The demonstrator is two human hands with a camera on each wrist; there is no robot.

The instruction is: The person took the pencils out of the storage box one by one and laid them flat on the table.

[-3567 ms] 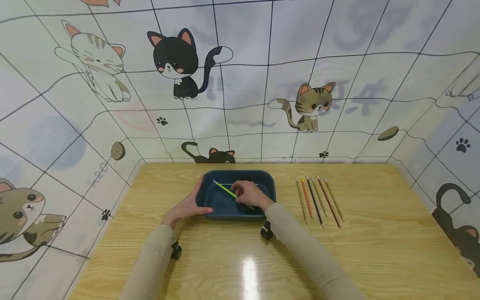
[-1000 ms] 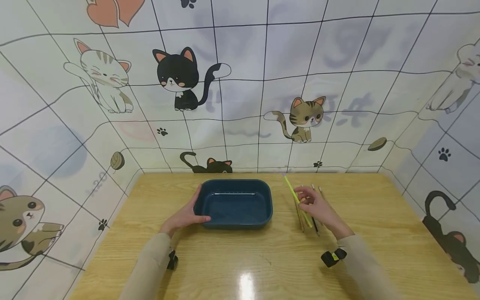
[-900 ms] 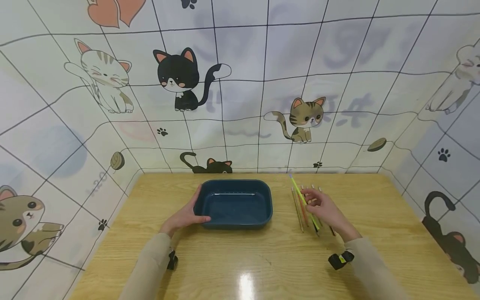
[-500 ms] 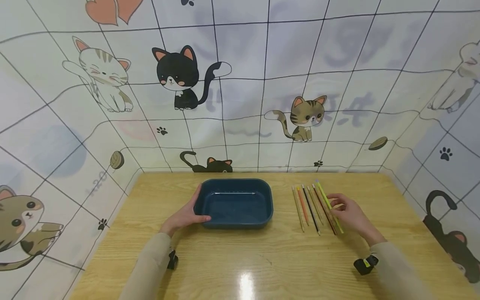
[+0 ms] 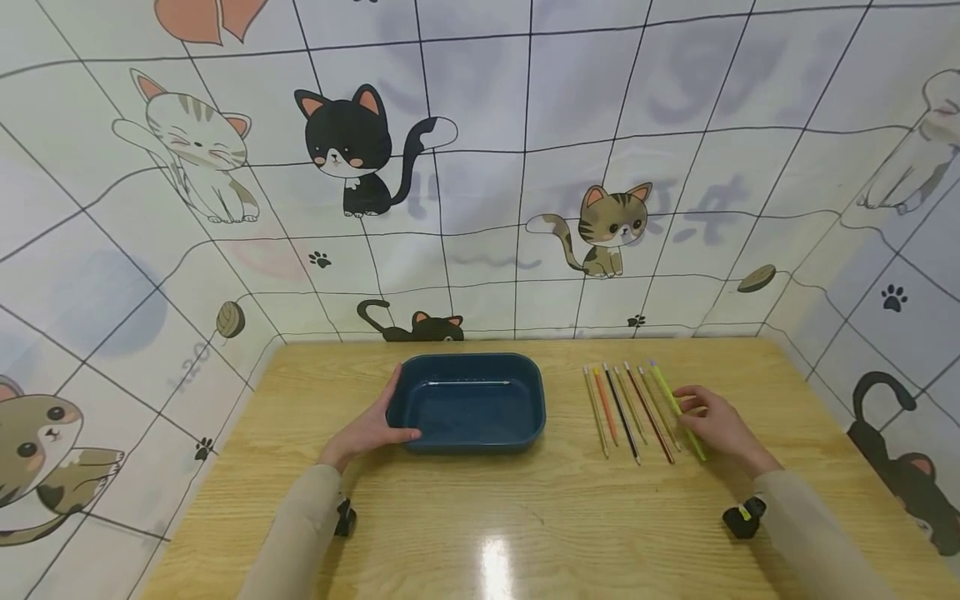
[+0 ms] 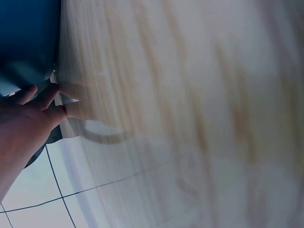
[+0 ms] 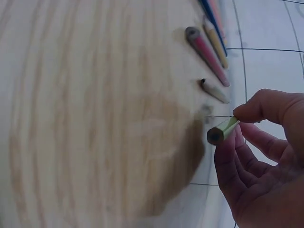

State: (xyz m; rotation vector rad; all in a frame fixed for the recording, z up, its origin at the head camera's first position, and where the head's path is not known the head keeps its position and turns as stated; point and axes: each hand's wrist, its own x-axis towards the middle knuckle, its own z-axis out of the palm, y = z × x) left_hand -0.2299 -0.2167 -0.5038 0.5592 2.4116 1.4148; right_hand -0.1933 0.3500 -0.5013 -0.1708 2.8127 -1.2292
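Note:
My right hand (image 5: 716, 421) pinches a yellow-green pencil (image 5: 664, 385) between thumb and fingers, at the right end of a row of pencils. In the right wrist view its blunt-looking hexagonal end (image 7: 216, 136) points at the camera. The row includes an orange pencil (image 5: 608, 412), a dark blue pencil (image 5: 622, 414) and a dark red pencil (image 5: 649, 412). Along the left end of a dark blue rectangular dish (image 5: 480, 447) lies my left hand (image 5: 367, 432), its fingers on the side and its thumb against the near left corner. Its fingertips touch the dish in the left wrist view.
A thin pale line runs inside the dish near its back wall; whether it is a highlight or an object I cannot tell. The wooden table (image 5: 450, 517) meets a cat-patterned wall covering (image 5: 487, 192) at the back and both sides.
From the dish, my right hand has carried the yellow-green pencil rightwards over the other pencils to the row's right end. My left hand has stayed at the dish.

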